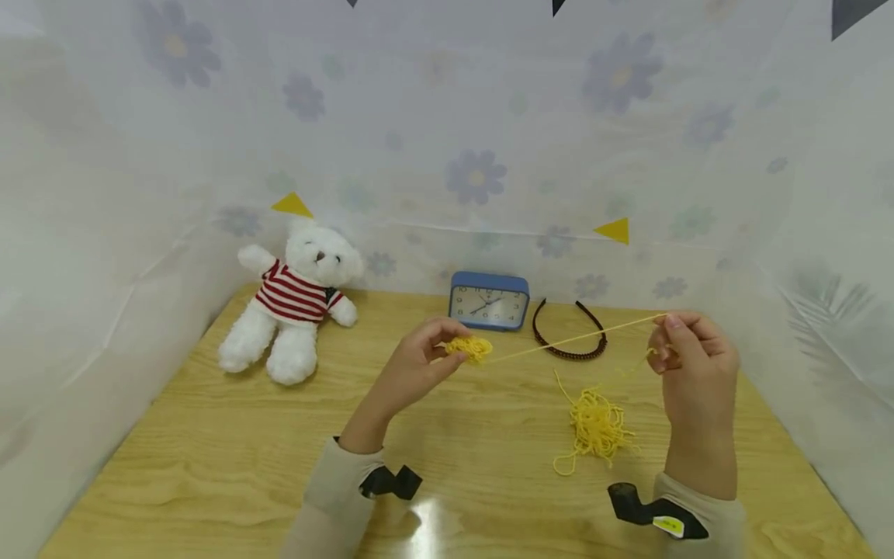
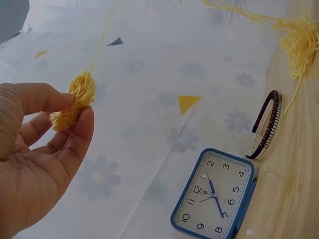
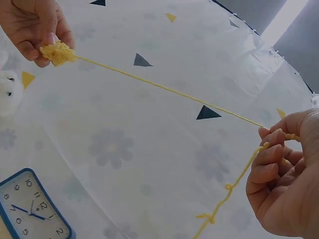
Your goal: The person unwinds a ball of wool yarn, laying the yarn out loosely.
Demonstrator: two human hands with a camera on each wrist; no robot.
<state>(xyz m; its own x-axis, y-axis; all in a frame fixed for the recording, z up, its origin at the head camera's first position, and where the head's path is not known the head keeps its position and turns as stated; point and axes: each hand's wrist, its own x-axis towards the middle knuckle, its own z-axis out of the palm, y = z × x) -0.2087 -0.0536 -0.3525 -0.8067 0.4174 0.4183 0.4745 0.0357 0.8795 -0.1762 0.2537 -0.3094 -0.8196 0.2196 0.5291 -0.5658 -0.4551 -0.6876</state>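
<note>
My left hand (image 1: 421, 361) pinches a small wound bundle of yellow yarn (image 1: 471, 348) between thumb and fingers, above the table. From that bundle a taut strand (image 3: 169, 90) runs across to my right hand (image 1: 698, 365), whose thumb and curled fingers pinch it. Below the right hand, a slack, kinked length of yarn (image 3: 229, 187) hangs down. It leads toward a loose tangled yellow pile (image 1: 599, 425) lying on the table, left of the right forearm. In the left wrist view the wound bundle (image 2: 75, 99) sits between thumb and fingertips.
A blue alarm clock (image 1: 489, 301) stands at the table's back, with a dark beaded headband (image 1: 570, 354) to its right. A white teddy bear (image 1: 293, 303) in a striped shirt sits at the back left of the wooden table (image 1: 209, 458). Flower-patterned sheeting (image 1: 391, 101) encloses the table.
</note>
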